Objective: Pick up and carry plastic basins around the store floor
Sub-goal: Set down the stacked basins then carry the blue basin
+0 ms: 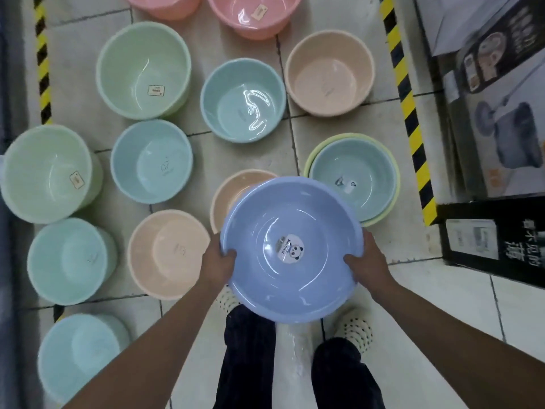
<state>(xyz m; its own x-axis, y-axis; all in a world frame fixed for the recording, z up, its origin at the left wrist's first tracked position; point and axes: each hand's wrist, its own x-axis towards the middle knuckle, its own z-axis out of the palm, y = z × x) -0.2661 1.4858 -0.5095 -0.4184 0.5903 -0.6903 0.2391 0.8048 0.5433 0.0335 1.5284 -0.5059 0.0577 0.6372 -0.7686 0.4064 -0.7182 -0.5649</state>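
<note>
Round periwinkle plastic basin, probably light, stiff and slick; left hand at nine o'clock, right hand at three, both clasping rim.

pale tiled floor with dark grout lines; plastic basins stand open-side up on it, all beyond or to the left of the grip; a peach basin just left of it; another peach one partly hidden directly beyond; a teal basin nested in a yellow-green one beyond-right; black-and-yellow tape further right.
</note>
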